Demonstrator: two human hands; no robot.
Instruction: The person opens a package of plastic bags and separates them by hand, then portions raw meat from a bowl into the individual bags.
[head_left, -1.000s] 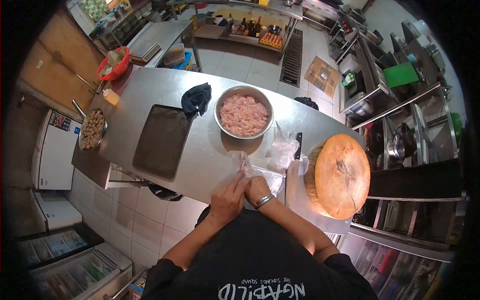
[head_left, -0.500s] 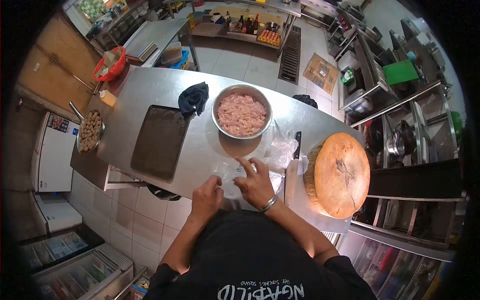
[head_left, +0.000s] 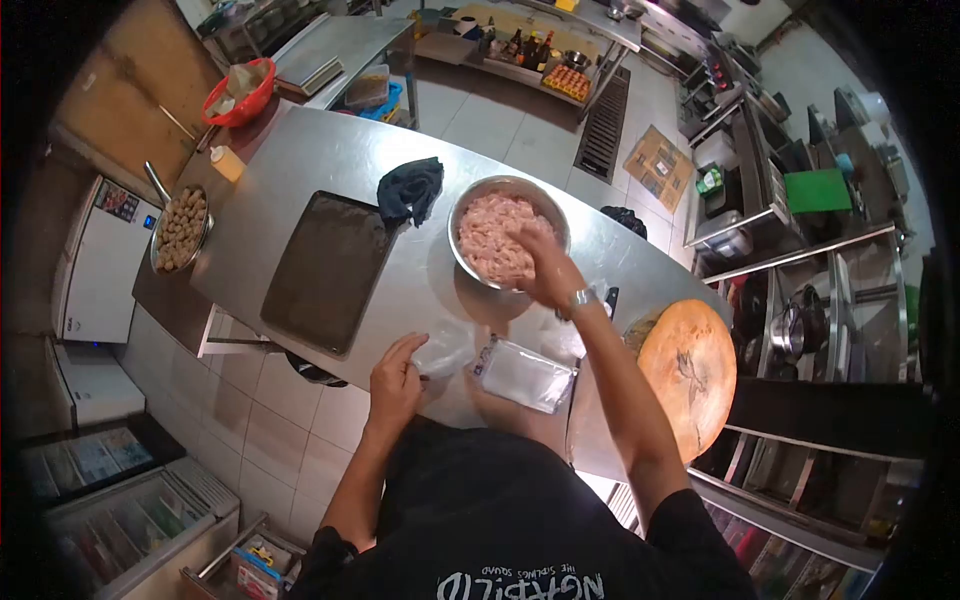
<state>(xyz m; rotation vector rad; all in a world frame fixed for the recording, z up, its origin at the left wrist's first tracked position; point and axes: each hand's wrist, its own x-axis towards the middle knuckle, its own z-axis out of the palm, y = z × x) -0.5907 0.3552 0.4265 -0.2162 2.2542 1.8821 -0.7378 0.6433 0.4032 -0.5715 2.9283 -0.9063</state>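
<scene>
A clear plastic bag (head_left: 446, 348) is pinched at its left side by my left hand (head_left: 398, 378), low over the steel table. My right hand (head_left: 548, 268) reaches over the near right rim of a metal bowl (head_left: 459, 262). Its fingers are stretched out at the pale pink cut raw meat (head_left: 492, 232) that fills the bowl; the fingertips are slightly blurred. Between my forearms lies a flat pack of clear plastic bags (head_left: 525, 376). Crumpled clear plastic (head_left: 562, 335) sits partly behind my right wrist.
A round wooden chopping block (head_left: 690, 370) stands at the right, beside a knife (head_left: 611, 300) mostly hidden by my forearm. Left of the bowl are a dark cloth (head_left: 411, 190) and a dark tray (head_left: 328, 275). A pan of brown balls (head_left: 180, 230) rests farther left.
My right hand has moved from near my left hand up to the meat in the bowl. My left hand now holds a separate bag, and the pack lies on the table. The view has shifted slightly.
</scene>
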